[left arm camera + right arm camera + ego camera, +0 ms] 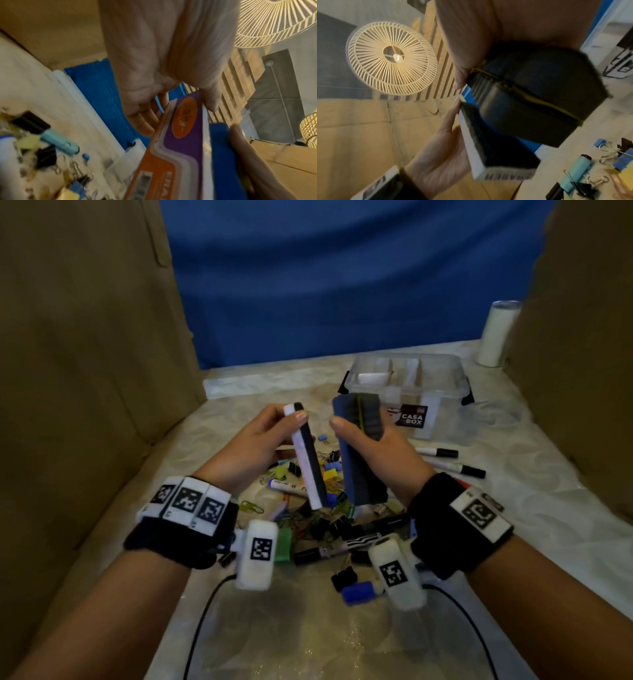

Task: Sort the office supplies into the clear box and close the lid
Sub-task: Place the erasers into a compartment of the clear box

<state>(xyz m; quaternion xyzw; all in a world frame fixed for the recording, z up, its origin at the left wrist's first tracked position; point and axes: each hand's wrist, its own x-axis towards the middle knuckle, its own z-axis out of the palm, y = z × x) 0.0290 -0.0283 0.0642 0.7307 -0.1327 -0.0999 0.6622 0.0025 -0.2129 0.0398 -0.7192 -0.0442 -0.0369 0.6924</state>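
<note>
Pale desk (pixel 565 508), cardboard walls; left grip (pixel 253 446) holds white eraser (pixel 310 460), right grip (pixel 387 453) blue eraser (pixel 359 446); wrist views add lamp (pixel 391 58).

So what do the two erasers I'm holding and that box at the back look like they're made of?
Left eraser: seemingly dark felt on a white, probably plastic, back with a printed label. Right eraser: thick, fuzzy dark felt in ridged layers on a blue back, likely plastic. Box: clear, glossy plastic; its dividers show through.
</note>
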